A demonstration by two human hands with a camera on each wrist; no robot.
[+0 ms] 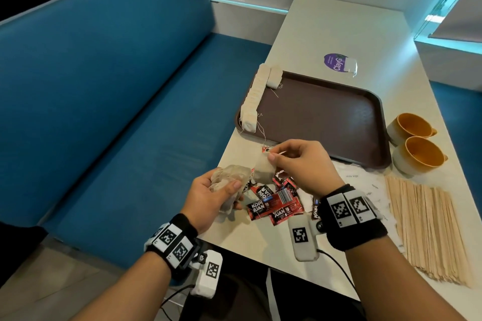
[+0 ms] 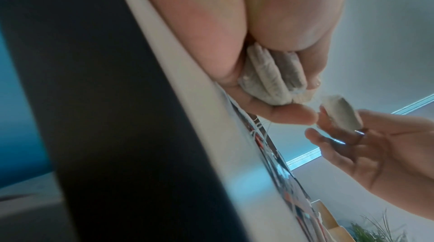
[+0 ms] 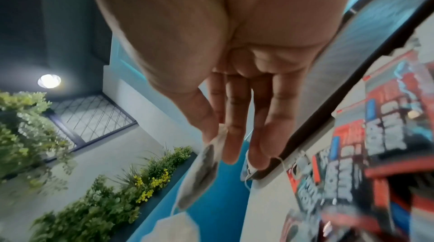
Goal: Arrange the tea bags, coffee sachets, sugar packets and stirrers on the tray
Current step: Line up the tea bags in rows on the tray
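Note:
My left hand (image 1: 216, 194) grips a loose bunch of tea bags (image 1: 229, 177) above the table's left edge; the left wrist view shows the bunch (image 2: 270, 78) squeezed between thumb and fingers. My right hand (image 1: 294, 161) pinches a single tea bag (image 1: 263, 171) by its top edge, right beside the bunch; it dangles from thumb and fingers (image 3: 202, 170) in the right wrist view. Red coffee sachets (image 1: 273, 203) lie on the table under both hands. The brown tray (image 1: 326, 117) holds a row of tea bags (image 1: 254, 96) along its left rim. Wooden stirrers (image 1: 427, 227) lie at the right.
Two orange-lined cups (image 1: 414, 143) stand right of the tray. White sugar packets (image 1: 365, 182) lie between the sachets and stirrers. A purple sticker (image 1: 336, 62) sits beyond the tray. A blue bench (image 1: 117, 112) runs along the table's left side.

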